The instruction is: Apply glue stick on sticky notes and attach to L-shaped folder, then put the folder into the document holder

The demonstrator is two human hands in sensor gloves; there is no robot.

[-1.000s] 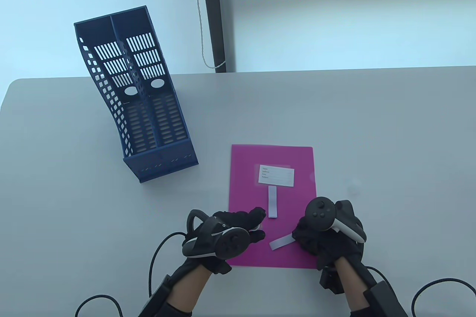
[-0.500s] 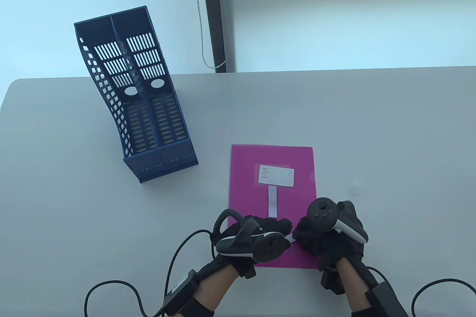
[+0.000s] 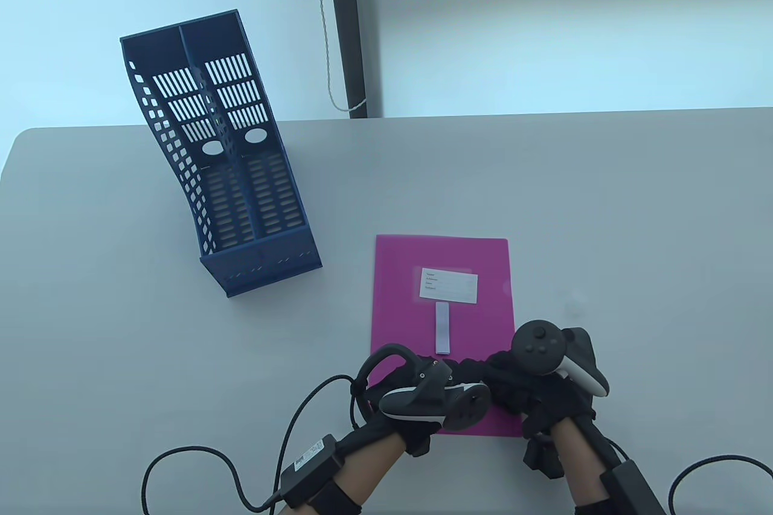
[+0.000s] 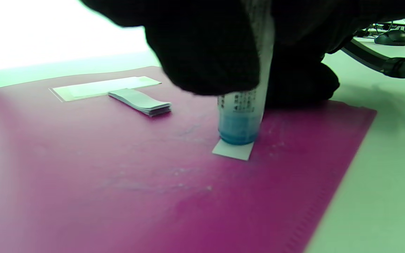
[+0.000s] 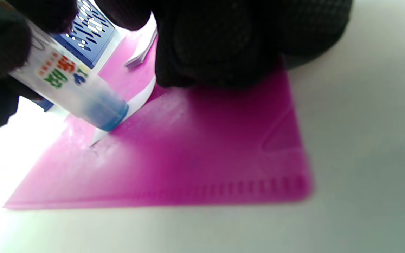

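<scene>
On folder [image 4: 83, 168] | left hand [image 3: 435, 400] grips glue stick [image 4: 241, 116] near-upright, tip down on note [image 4: 233, 150] | right hand [image 3: 531, 388] pins note

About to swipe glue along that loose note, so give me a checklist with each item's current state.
1. Glue stick tip on the loose sticky note: ok.
2. Left hand grip on the stick: ok, fingers curled round the tube.
3. Right hand pinning the note's other end: ok, it presses there in the right wrist view.
4. Note lying on the pink folder: ok.
5. Pad of sticky notes out of the swipe path: ok.
6. Glue already on the note: cannot tell.
</scene>
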